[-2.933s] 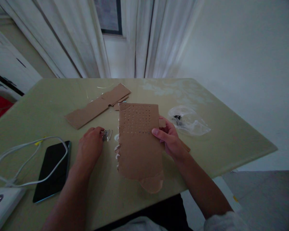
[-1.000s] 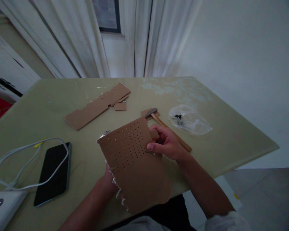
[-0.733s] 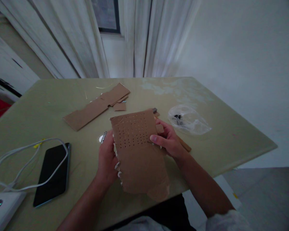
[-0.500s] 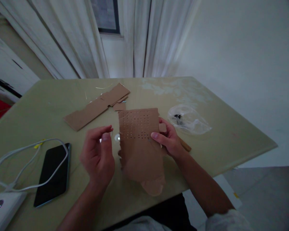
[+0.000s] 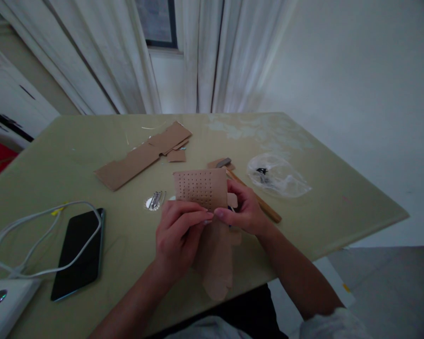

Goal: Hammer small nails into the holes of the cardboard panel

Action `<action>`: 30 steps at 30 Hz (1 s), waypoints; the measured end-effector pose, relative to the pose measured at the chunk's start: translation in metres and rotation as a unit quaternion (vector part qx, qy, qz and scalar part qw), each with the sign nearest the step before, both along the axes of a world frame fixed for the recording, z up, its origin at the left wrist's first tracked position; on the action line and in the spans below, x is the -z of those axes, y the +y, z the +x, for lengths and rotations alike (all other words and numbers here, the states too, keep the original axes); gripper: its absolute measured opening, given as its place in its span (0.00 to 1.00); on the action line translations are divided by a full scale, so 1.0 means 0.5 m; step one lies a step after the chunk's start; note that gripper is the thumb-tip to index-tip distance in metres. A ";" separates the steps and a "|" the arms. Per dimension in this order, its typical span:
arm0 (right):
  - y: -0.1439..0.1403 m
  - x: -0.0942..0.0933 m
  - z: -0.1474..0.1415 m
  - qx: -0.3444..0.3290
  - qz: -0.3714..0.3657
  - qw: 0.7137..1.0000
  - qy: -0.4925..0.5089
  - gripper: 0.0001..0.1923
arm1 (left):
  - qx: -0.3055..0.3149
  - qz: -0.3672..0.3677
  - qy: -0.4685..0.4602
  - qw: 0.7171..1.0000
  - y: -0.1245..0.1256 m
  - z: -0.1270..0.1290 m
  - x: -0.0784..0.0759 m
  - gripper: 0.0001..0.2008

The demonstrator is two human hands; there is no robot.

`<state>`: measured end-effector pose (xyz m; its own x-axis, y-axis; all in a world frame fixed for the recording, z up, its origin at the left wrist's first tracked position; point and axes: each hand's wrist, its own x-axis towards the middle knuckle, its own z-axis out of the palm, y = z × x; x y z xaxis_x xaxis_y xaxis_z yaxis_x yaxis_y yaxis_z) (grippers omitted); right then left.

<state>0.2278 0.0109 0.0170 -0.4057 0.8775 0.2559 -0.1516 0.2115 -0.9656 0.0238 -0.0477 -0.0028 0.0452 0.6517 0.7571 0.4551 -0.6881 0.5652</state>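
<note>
Cardboard, a brown corrugated sheet punched with a grid of small holes (image 5: 201, 188), is held upright above the near edge of the pale green table (image 5: 339, 202), its torn lower end hanging toward the person's lap. It looks light and fairly stiff, yet easy to crease along the perforated part, so the plain side edges seem the safest places to grip. The left hand (image 5: 178, 240) curls over its front, fingertips pressed to the sheet just below the holes; whether they pinch anything small there I cannot tell. The right hand (image 5: 245, 212) clamps the right edge, thumb in front and fingers behind. To the left lie a black phone (image 5: 77, 254) crossed by a white cable (image 5: 38, 216). Just beyond the hands sit a cluster of thin metal nails (image 5: 156, 199) and a wooden-handled hammer (image 5: 250, 195), then a crumpled clear plastic bag (image 5: 279, 176). Farther back lie long brown cardboard scraps (image 5: 141, 155).
</note>
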 end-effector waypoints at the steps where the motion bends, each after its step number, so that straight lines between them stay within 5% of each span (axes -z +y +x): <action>1: 0.001 0.000 -0.001 0.002 0.012 1.000 -0.003 0.18 | 0.020 0.010 -0.018 1.000 -0.002 0.000 0.001 0.11; 6: 0.009 0.014 0.002 0.014 -0.028 0.999 0.011 0.18 | 0.058 0.030 -0.138 0.988 -0.003 0.004 -0.003 0.05; 10: 0.011 0.021 0.012 0.054 -0.088 0.994 0.047 0.20 | -0.087 -0.064 -0.210 0.972 0.030 -0.029 -0.003 0.01; 12: 0.013 0.019 0.020 0.080 -0.113 0.988 0.061 0.22 | -0.165 -0.122 -0.216 0.954 0.057 -0.060 0.000 0.07; 19: 0.052 0.007 0.051 0.073 -0.178 0.978 0.085 0.19 | -0.247 -0.233 -0.102 0.935 0.111 -0.133 0.017 0.19; 30: 0.087 0.040 0.051 0.057 -0.248 0.967 0.024 0.24 | -0.321 -0.326 0.151 0.876 0.132 -0.178 0.047 0.20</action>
<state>0.2536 0.0543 -0.0031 -0.2967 0.9354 -0.1921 -0.2026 -0.2583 -0.9446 -0.0654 0.0184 -0.0265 -0.3555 0.9055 0.2317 0.8269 0.1891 0.5297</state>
